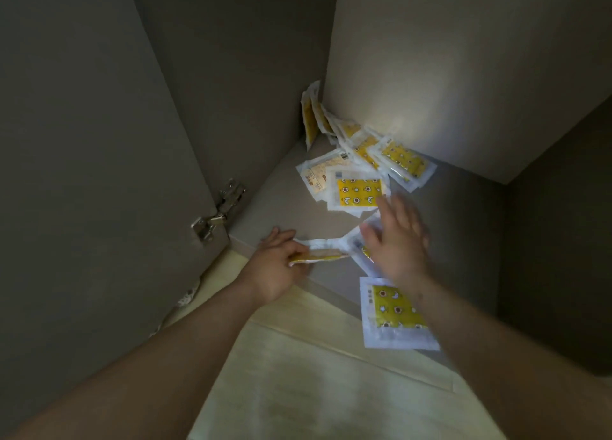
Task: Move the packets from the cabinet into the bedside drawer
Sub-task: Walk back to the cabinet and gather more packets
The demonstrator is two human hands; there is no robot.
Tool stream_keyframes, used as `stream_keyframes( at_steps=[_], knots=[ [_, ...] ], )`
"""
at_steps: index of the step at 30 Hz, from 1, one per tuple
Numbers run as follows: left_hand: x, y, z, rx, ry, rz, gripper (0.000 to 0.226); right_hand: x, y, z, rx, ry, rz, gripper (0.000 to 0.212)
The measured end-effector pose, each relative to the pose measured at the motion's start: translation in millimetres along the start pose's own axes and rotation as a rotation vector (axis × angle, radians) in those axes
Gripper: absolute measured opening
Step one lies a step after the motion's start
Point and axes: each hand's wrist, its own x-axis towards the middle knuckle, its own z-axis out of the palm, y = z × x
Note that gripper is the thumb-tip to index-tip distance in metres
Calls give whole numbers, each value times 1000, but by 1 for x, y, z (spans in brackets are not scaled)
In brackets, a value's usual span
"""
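Cabinet interior, seen from above. At far left the cabinet door (99, 141) stands open, with its metal hinge (217, 213) at the corner of the shelf (281, 204). Your left hand (278, 261) sits at the shelf's front edge, fingers curled round the held packets (323, 253). These form a thin stack seen edge-on, so you cannot count them, and they jut rightward to a crumpled packet (359, 241). Your right hand (394, 237) hovers over that packet with its fingers spread and straight, gripping nothing. The hand is motion-blurred and hides most of the packet beneath it. Just beyond the fingertips lies the pile of packets (359, 191), yellow-printed, which trails back to several leaning in the rear corner. At the shelf's front, the front packet (387, 310) lies flat, partly covered by your right forearm.
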Motion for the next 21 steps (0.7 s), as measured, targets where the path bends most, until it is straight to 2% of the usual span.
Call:
stream_keyframes(
  at_steps=[3, 6, 7, 12, 15, 17, 21],
  knots=[
    [-1, -2, -2, 13, 9, -5, 36, 54, -24, -6, -77, -203, -65, 63],
    [-7, -3, 5, 66, -13, 14, 37, 61, -16, 7, -160, -441, -39, 75],
    [-10, -1, 7, 76, -16, 30, 37, 52, -7, 11, -192, -444, -19, 78],
    [-16, -8, -15, 211, -82, 96, 47, -20, 5, 39, -222, -211, 34, 82],
    [-17, -21, -26, 317, -113, 102, 69, -57, -1, 53, -259, -81, -97, 84],
    [-16, -25, -24, 357, -65, 118, 63, -68, 4, 56, -268, -46, -176, 76],
    [-29, -31, -5, 540, 33, 230, 71, -84, 6, 51, -240, -77, -323, 81]
  ],
)
